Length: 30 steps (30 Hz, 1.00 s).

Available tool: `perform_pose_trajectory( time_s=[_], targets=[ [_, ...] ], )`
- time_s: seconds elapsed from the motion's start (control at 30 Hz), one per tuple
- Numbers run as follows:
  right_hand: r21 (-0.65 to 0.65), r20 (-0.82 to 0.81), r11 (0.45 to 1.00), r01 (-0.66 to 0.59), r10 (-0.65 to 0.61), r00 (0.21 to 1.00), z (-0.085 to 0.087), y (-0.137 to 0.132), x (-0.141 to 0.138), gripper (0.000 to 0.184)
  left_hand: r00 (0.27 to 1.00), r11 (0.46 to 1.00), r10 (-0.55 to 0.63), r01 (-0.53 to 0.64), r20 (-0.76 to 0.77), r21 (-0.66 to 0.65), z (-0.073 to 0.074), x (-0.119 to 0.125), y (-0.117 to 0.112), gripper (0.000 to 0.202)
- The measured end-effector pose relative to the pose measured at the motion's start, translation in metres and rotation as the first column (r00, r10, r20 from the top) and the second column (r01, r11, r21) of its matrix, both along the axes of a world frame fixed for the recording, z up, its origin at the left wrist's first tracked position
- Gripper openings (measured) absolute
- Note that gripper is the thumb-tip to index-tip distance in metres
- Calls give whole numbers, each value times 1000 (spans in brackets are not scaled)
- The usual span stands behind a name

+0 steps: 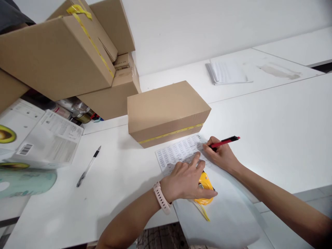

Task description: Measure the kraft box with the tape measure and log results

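Observation:
My right hand point(220, 155) is closed on a red and black pen point(225, 141), its tip down on a printed sheet point(176, 152) lying on the white table point(272, 131). My left hand point(185, 180), with a pale wristband, lies on the same sheet with a finger stretched over the print while the other fingers hold a yellow tape dispenser point(206, 181) against the paper. A closed brown cardboard box point(166, 110) sealed with yellow tape stands just beyond the sheet.
A black pen point(88, 166) lies loose at the left. Larger cardboard boxes point(59, 52) are stacked at the back left. A white printed carton point(38, 138) sits at the far left. A stack of papers point(227, 72) lies at the back.

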State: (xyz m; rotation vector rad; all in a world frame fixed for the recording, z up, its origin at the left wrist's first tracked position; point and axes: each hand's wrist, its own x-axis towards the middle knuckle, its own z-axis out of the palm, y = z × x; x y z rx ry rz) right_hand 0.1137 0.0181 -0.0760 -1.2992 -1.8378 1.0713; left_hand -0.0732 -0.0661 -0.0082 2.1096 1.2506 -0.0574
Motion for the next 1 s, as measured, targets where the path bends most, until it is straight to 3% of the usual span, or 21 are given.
perform_pose_trajectory(
  time_s=[1.0],
  targets=[
    [16,6,999,31,-31,1000,-2,2,0,28,1000,1000,1,-1,-9,23,-3,1,-1,84]
  ],
)
